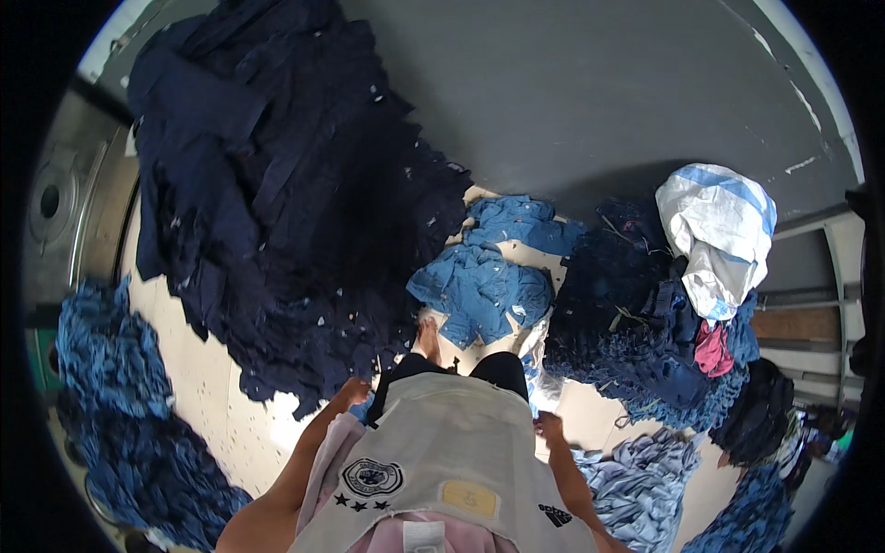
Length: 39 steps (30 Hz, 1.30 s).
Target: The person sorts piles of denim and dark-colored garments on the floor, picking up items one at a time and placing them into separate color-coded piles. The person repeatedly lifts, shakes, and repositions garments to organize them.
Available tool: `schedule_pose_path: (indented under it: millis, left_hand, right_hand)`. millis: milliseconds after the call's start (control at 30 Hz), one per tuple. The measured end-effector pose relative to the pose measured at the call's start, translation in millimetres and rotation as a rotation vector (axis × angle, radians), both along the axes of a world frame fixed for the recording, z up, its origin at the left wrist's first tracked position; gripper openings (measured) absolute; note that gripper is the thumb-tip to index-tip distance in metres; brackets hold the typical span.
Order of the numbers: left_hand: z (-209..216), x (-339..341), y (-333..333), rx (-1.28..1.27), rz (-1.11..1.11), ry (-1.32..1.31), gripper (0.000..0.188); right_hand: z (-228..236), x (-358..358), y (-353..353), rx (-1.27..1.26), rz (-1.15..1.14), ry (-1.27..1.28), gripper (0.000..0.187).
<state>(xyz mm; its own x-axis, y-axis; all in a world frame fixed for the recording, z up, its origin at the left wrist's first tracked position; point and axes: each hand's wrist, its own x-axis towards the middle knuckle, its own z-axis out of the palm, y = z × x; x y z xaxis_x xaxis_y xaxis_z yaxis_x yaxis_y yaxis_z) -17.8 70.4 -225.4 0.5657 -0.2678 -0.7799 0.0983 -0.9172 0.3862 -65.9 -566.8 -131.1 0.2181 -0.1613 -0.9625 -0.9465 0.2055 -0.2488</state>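
Note:
My left hand (354, 391) is beside my left knee, next to the large dark navy pile of cloth (304, 184). Its fingers look curled, and a scrap of blue cloth (363, 408) shows right at them. To the right of my lap is my right hand (548, 426), hanging low; its fingers are too small and shaded to read. A white apron-like cloth (433, 433) covers my lap and hides whatever lies between the hands. Just ahead of my knees, crumpled blue garments (484, 288) lie on the pale tiled floor, near a bare foot (429, 337).
Frayed dark blue cloth (613, 309) is heaped at the right, topped by a white sack with blue stripes (719, 230) and a red piece (713, 350). Light blue bundles (645, 479) lie nearer. Twisted blue cloth (111, 350) lines the left. A grey wall (572, 83) stands behind.

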Motion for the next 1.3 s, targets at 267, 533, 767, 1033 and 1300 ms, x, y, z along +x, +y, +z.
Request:
schedule_pose_path:
  millis: [267,533,767,1033,1300]
  left_hand:
    - [-11,150,62,0.275,-0.564,-0.509,0.025]
    - [99,263,-71,-0.626,0.812,-0.152,0.024]
    - [15,179,-134,-0.059,0.214,0.002,0.029]
    - [-234,192,-306,-0.031,0.130,-0.020,0.027]
    - [-378,347,-473,0.106,-0.082,-0.354,0.067]
  right_hand:
    - [-44,-98,93,-0.395,0.418,-0.276,0.026]
    - [-18,-24,69,-0.286,0.115,-0.057,0.029]
    - [-72,56,4,-0.314,0.407,-0.067,0.017]
    - [-322,197,-11,-0.475,0.922,-0.219,0.027]
    - [-571,249,-7,-0.756,1.078,-0.161,0.073]
